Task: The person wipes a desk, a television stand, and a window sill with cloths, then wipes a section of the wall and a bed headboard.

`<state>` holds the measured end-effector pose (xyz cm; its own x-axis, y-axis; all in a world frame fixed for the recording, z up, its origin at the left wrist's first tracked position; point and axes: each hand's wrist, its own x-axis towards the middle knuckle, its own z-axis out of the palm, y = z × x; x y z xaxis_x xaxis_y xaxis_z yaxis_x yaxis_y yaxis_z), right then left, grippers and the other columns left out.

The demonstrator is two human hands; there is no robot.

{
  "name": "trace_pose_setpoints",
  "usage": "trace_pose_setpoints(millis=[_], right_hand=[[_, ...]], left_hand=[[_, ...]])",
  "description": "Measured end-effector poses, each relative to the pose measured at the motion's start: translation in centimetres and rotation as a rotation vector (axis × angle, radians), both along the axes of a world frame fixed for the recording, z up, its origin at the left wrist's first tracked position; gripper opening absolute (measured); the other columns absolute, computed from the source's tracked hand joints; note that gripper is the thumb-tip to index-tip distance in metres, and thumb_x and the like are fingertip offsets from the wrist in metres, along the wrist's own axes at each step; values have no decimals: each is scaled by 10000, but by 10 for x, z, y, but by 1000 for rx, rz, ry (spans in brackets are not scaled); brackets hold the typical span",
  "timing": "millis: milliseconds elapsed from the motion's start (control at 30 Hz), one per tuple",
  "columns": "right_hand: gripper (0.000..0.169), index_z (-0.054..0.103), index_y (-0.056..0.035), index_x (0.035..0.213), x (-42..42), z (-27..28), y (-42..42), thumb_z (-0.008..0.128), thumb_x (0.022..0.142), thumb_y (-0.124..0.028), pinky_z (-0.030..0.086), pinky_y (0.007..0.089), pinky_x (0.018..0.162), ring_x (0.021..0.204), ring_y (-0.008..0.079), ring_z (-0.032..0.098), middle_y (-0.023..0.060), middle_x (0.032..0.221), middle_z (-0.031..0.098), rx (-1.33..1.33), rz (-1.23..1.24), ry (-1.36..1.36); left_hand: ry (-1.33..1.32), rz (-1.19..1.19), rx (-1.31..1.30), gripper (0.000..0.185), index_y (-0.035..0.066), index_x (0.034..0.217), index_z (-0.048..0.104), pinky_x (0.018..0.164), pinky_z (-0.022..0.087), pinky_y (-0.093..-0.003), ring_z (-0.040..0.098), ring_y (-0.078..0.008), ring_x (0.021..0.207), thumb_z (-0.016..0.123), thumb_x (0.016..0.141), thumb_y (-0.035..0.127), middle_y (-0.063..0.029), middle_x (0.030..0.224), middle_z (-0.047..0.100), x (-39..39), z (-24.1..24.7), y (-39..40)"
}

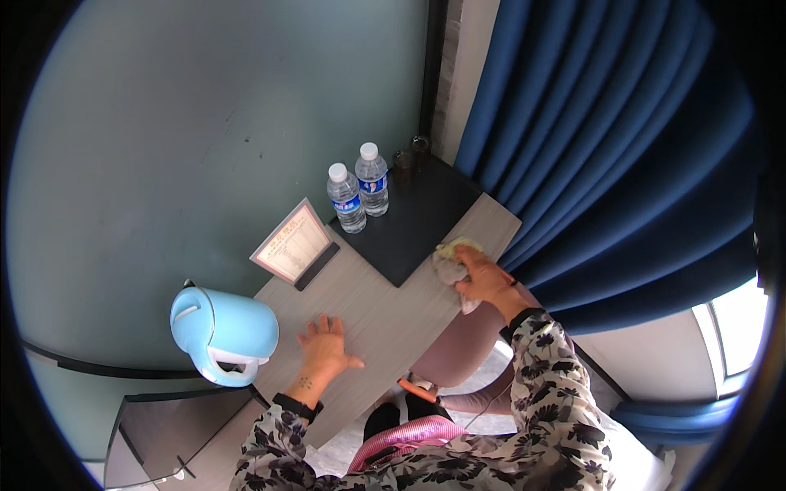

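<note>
My right hand [482,276] presses a crumpled pale cloth [450,265] onto the wood-look tabletop [393,313], near its right end. My left hand [325,348] rests on the tabletop with fingers spread, holding nothing. Left of it stands a light blue electric kettle [236,325]. A printed card in a clear stand [296,245] is tilted behind the left hand. Between the card and the cloth lies a black mat [411,239]. Two water bottles [348,205] [372,184] with white caps stand on its left part, and two dark glasses [403,162] at its back corner.
A frosted glass panel [184,153] rises behind the table. Blue curtains [602,166] hang at the right, close to the table's end. A pink upholstered chair [463,350] is against the front edge. At lower left is a dark flat screen [178,429].
</note>
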<state>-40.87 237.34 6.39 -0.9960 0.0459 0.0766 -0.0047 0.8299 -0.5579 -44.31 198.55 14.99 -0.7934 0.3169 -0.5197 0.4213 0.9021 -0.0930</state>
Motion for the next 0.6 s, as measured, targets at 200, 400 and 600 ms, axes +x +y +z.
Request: trace_pose_setpoints(millis=[200,400,600], right_hand=[[651,530,-90,1309,-66,-24,86,744,710,-230,392,398,1099,1302,359,491,191,1356,552,23,-386,51],[502,590,-83,1172,-61,-16,82,727,706,-209,462,421,972,1147,345,583,184,1185,628,-76,-460,65],[434,601,-71,1104,-115,45,70,712,695,-163,500,401,885,1045,342,624,171,1084,648,-289,-203,196]], left_hand=[[-21,-9,-76,1365,-59,1512,265,1054,385,-624,244,-592,1399,879,507,633,-340,1550,238,6,-15,9],[33,-25,-65,1366,-59,1508,280,1036,394,-620,229,-585,1408,881,493,630,-343,1549,241,7,-27,3],[69,-26,-28,1343,-58,1485,320,1022,397,-623,273,-584,1387,891,468,606,-335,1535,283,9,-24,0]])
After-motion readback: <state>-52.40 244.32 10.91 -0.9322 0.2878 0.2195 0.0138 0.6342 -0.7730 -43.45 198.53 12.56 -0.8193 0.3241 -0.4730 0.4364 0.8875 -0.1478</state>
